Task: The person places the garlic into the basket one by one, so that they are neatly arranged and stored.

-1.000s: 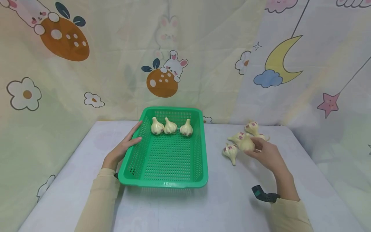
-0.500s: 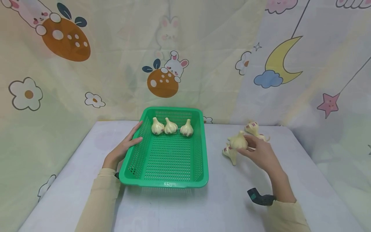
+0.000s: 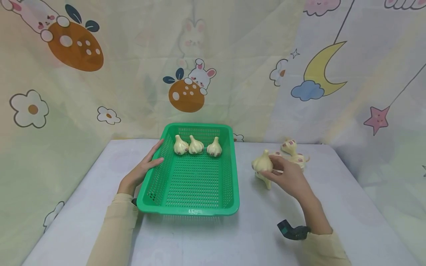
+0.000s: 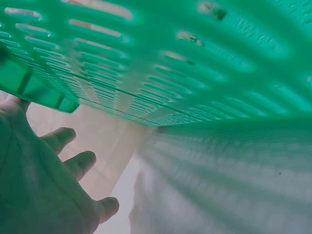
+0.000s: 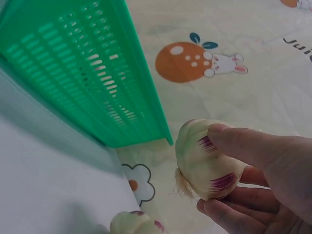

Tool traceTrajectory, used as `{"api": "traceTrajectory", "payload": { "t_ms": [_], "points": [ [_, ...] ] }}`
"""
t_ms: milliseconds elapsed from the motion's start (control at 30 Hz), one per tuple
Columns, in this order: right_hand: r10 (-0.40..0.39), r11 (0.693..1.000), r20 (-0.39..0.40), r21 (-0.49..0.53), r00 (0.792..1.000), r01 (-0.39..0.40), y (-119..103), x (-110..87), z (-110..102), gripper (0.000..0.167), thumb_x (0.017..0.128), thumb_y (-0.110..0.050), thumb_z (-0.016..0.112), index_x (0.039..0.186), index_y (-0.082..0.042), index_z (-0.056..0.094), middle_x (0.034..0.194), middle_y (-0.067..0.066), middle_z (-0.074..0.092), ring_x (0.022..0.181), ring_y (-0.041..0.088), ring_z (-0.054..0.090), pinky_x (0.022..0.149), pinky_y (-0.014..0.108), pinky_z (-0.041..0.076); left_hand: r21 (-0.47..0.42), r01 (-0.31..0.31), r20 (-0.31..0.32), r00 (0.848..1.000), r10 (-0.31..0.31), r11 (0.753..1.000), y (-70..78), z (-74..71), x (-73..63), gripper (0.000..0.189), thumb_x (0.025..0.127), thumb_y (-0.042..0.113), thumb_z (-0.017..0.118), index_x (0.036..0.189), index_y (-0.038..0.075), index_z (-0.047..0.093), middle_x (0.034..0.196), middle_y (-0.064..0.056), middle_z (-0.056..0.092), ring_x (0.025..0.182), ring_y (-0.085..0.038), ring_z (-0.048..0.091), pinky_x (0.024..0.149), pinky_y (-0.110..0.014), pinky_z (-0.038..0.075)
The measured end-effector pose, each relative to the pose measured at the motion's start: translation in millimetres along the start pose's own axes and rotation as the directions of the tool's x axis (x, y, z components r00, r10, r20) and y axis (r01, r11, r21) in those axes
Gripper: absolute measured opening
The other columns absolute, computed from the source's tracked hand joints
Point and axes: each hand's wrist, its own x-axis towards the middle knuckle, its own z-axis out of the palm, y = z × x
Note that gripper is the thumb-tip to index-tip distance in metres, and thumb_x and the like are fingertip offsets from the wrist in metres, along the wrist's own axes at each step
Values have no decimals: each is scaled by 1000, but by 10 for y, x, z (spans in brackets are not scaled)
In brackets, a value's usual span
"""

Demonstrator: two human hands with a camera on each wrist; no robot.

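My right hand (image 3: pixel 287 175) pinches a garlic bulb (image 3: pixel 262 163) between thumb and fingers, its stem pointing up in the head view. The right wrist view shows the held garlic bulb (image 5: pixel 204 158) closely, with purple streaks and a tuft of roots. Behind and below it lie more garlic bulbs, one (image 3: pixel 264 180) partly covered by the held one. A green plastic basket (image 3: pixel 188 211) stands to the left, with three garlic bulbs (image 3: pixel 196 146) in a row near its far end. My left hand (image 3: pixel 139 171) rests against the basket's left rim, fingers extended and spread.
Two garlic bulbs, one (image 3: pixel 289 146) behind the other (image 3: pixel 298 159), lie toward the table's back right; another shows beside the right fingers. A white cloth covers the table (image 3: pixel 259 229). A printed curtain (image 3: pixel 246 74) hangs right behind its back edge.
My right hand has lifted the garlic bulb from the group and carried it left, nearer the basket. The left hand and basket have stayed put.
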Motion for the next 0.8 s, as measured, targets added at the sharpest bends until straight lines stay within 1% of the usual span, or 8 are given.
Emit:
{"api": "traceTrajectory", "payload": {
  "t_ms": [133, 267, 533, 800],
  "points": [
    [8, 1000, 16, 13, 1000, -8, -73, -17, 38, 80, 82, -53, 67, 141, -3, 43, 137, 20, 52, 116, 36, 58, 86, 46, 53, 7, -3, -4, 1000, 3, 1000, 4, 2, -5, 65, 101, 23, 42, 152, 42, 5, 161, 4, -8, 147, -30, -4, 110, -63, 12],
    [4, 1000, 16, 31, 1000, -4, -121, -27, 64, 82, 81, -56, 66, 140, -4, 44, 135, 18, 54, 116, 35, 59, 85, 45, 53, 14, -7, -1, 1000, 7, 1000, 6, 6, -5, 66, 101, 24, 42, 152, 40, 4, 161, 4, -9, 147, -31, -4, 110, -64, 11],
    [-28, 997, 22, 67, 999, 27, -165, -40, 107, 81, 82, -55, 65, 139, -2, 45, 130, 19, 58, 113, 34, 61, 86, 45, 53, 8, 0, -3, 1000, 1, 1000, -3, -7, 3, 66, 101, 24, 42, 152, 39, 4, 161, 4, -8, 147, -31, -4, 111, -62, 12],
    [-22, 997, 38, 77, 999, 19, -241, -45, 96, 79, 84, -54, 65, 140, -2, 44, 131, 19, 57, 113, 34, 61, 87, 46, 52, 14, -12, -2, 1000, 12, 1000, -17, -4, 3, 65, 101, 23, 41, 152, 41, 4, 160, 4, -9, 147, -31, -6, 111, -63, 11]
  ]
}}
